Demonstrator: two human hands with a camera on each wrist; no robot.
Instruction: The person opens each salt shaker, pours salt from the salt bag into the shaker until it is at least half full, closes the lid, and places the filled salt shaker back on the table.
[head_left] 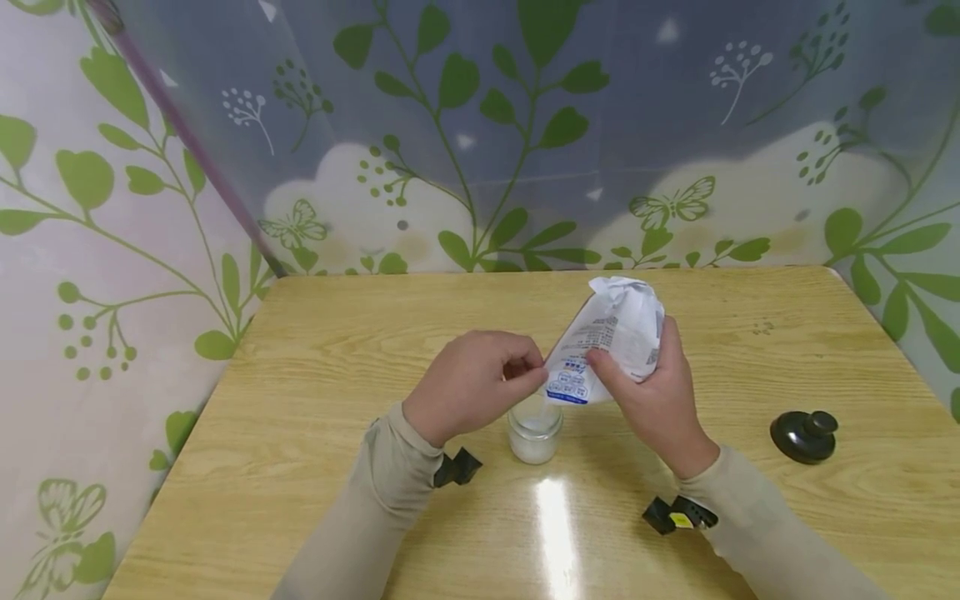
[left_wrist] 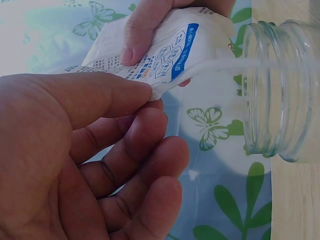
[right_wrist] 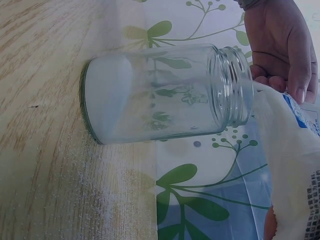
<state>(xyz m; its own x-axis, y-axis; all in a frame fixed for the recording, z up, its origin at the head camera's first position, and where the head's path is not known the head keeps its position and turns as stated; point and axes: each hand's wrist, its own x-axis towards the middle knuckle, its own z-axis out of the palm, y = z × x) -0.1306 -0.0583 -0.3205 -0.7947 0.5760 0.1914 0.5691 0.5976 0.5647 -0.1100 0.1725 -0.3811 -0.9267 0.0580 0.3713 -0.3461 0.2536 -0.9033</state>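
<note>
Sleeves [head_left: 352, 517] of beige cloth lie nearest, at 8 and 4 o'clock from the glass jar [head_left: 535, 437], each with a black wrist device [head_left: 678, 512] at its cuff. The jar stands upright and uncapped, partly filled with white granules [right_wrist: 107, 95]; loose grains [right_wrist: 105, 190] speckle the wood around its base. Well apart at 3 o'clock sits a black knobbed piece [head_left: 798, 437]. Right hand [head_left: 660, 400], between 2 and 3 o'clock, wraps the white printed packet [head_left: 611, 333], thumb across its front. Left hand [head_left: 476, 383], at 10 o'clock, pinches the packet's corner between thumb and forefinger, its other fingers loosely curled. The packet tilts down from between 1 and 2 o'clock, and a thin white stream [left_wrist: 215, 62] runs from that corner into the jar's mouth. Beyond, the wooden table [head_left: 337, 350] meets a leaf-patterned backdrop [head_left: 465, 83] at 12 o'clock.
</note>
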